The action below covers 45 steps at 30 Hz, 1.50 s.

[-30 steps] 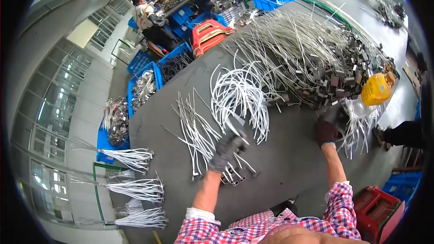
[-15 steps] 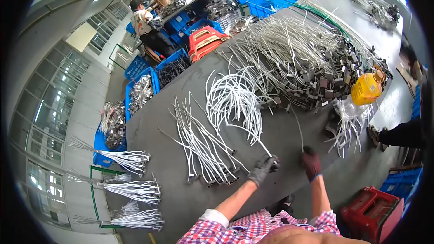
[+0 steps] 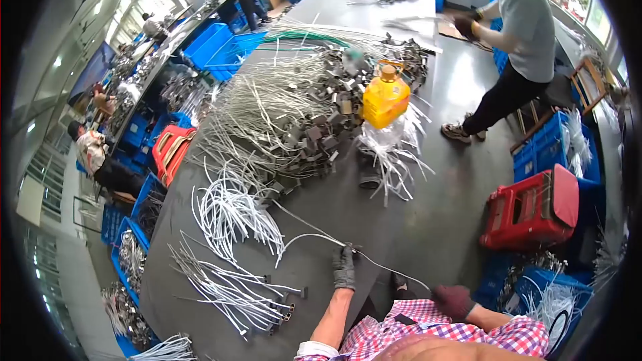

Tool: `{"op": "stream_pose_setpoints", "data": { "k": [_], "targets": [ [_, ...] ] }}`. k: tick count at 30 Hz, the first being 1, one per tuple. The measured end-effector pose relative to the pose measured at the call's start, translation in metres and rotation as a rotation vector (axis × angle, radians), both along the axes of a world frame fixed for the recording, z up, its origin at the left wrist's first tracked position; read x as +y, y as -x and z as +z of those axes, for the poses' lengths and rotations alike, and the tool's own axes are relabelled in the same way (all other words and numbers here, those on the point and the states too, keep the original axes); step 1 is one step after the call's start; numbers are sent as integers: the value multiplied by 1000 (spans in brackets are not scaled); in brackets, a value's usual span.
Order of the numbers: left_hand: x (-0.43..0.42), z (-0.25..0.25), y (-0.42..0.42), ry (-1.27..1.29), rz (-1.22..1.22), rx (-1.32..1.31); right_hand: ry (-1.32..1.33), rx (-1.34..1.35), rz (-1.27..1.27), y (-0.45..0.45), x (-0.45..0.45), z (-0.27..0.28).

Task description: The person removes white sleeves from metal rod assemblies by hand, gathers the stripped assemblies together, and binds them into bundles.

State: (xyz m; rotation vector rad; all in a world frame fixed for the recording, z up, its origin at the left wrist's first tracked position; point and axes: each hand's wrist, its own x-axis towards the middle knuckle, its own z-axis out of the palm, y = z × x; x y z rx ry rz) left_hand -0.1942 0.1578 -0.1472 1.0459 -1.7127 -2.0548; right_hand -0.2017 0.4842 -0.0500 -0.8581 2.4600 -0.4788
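My left hand (image 3: 344,267), in a grey glove, is closed at the table's front edge on the end of a white sleeve tube (image 3: 309,234) and a thin grey wire (image 3: 311,227). The wire stretches from the large pile to this hand, then slants on to my right hand (image 3: 453,301). That hand wears a maroon glove and is closed on the wire's end, close to my checked shirt. Behind my left hand lies a loose bundle of white sleeve tubes (image 3: 234,210). Nearer me are several sleeved wires (image 3: 231,287) with dark connectors.
A big pile of wires with metal connectors (image 3: 314,137) covers the table's middle. A yellow bottle (image 3: 386,100) stands beside it. At right are a red plastic stool (image 3: 528,207) and blue crates (image 3: 555,150). A co-worker (image 3: 521,33) stands beyond the table's right side.
The view has swung right. My right hand has moved right and towards my body with the wire, which now also passes through my left hand with the white tube.
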Motion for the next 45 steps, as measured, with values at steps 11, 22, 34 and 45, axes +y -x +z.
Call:
{"op": "stream_pose_setpoints", "data": {
  "k": [11, 22, 34, 45],
  "targets": [
    [-106, 95, 5, 17, 467, 309, -69, -60, -148, -25, 58, -18],
    [-115, 115, -2, 13, 460, 308, 8, -85, -179, -28, 60, -17],
    [-26, 84, -30, -74, -77, -57, 72, -121, 7, -14, 60, -12],
    [26, 139, -9, -50, -164, -7, 357, -313, -64, 45, -50, 55]
  ]
}}
